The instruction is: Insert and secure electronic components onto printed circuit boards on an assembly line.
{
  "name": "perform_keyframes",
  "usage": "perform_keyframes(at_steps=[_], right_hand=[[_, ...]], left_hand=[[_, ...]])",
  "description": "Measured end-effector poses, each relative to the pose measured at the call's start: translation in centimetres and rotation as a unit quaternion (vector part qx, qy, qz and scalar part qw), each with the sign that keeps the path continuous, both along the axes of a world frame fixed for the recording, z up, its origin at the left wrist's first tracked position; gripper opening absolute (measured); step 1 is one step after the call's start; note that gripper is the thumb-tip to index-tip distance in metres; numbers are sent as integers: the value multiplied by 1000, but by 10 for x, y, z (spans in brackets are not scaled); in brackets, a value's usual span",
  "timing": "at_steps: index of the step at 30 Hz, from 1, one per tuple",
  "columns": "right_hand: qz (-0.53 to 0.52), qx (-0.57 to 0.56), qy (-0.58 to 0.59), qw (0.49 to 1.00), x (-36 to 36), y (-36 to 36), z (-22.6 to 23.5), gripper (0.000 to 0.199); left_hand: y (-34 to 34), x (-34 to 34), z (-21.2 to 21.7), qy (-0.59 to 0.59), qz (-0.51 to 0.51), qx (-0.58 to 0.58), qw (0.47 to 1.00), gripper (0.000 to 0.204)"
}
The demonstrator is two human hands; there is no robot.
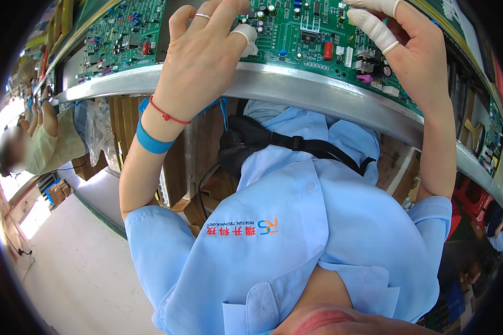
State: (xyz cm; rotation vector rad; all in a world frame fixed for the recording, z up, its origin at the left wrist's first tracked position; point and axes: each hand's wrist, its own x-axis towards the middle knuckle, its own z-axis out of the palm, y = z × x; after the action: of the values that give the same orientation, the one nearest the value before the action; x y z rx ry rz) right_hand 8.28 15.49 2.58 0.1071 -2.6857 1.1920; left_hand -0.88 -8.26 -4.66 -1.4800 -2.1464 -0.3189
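A green circuit board [296,42] full of small components lies at the top of the view, along a metal rail [296,84]. My left hand [207,50] bends over its left part, a white finger cot on the thumb, which stands apart from the index finger. I see nothing in this hand; some fingertips are cut off by the upper edge. Over the board's right part, my right hand [416,50] has cots on thumb and index finger. Their tips come close together, as in a pinch; what lies between them is too small to make out. Below is a red component [328,51].
Another green board [126,36] sits to the left on the line, and one more [492,137] at the far right. Cardboard [129,125] stands beneath the rail. A blue wrist strap [153,138] with a cord circles my left wrist. Another person [56,134] is at the far left.
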Motion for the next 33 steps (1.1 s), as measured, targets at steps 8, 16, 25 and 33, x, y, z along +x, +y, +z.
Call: perform_keyframes(at_steps=[8, 16, 25, 33], right_hand=[[-6, 41, 1, 999, 0, 1, -4, 14], [-2, 32, 9, 999, -4, 2, -6, 13], [78, 25, 98, 992, -17, 17, -44, 21], [105, 78, 54, 990, 5, 48, -31, 25]], left_hand=[[2, -11, -20, 74, -127, 195, 970, 12], [1, 29, 50, -2, 74, -203, 976, 13], [-30, 30, 15, 288, 87, -141, 943, 28], [-165, 91, 34, 109, 428, 65, 895, 23]])
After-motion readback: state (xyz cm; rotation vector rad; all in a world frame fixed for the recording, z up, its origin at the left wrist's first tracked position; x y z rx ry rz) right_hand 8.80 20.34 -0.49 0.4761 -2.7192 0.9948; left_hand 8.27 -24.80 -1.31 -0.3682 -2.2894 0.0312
